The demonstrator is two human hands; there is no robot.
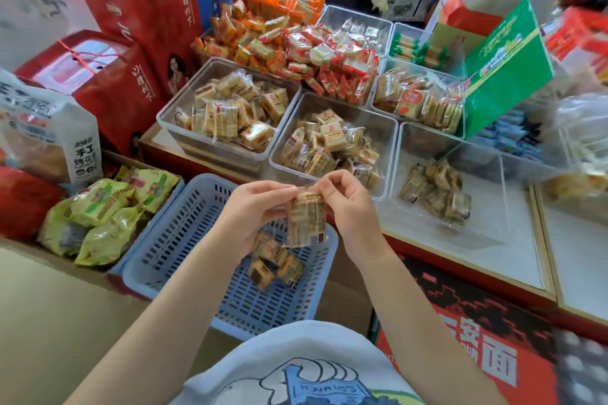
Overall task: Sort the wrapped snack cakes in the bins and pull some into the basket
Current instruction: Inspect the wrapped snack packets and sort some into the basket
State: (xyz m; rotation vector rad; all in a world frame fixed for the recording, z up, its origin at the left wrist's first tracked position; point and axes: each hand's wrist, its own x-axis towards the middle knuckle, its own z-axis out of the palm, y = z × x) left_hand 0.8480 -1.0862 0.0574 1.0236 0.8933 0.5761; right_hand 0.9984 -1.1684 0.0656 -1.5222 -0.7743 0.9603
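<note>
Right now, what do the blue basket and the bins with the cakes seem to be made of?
Blue basket: most likely moulded plastic with a matte finish, judging by its even slotted walls and floor. Bins: probably clear rigid plastic, glossy; the cakes show through the walls and the rims catch light.

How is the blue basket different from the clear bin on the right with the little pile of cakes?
The blue basket has slotted, solid-coloured walls; the clear bin is smooth and see-through. The basket sits lower and nearer the person; the bin sits up on the counter. The basket's cakes lie under the hands; the bin's cakes lie untouched. Both hold only a few wrapped cakes.
</note>
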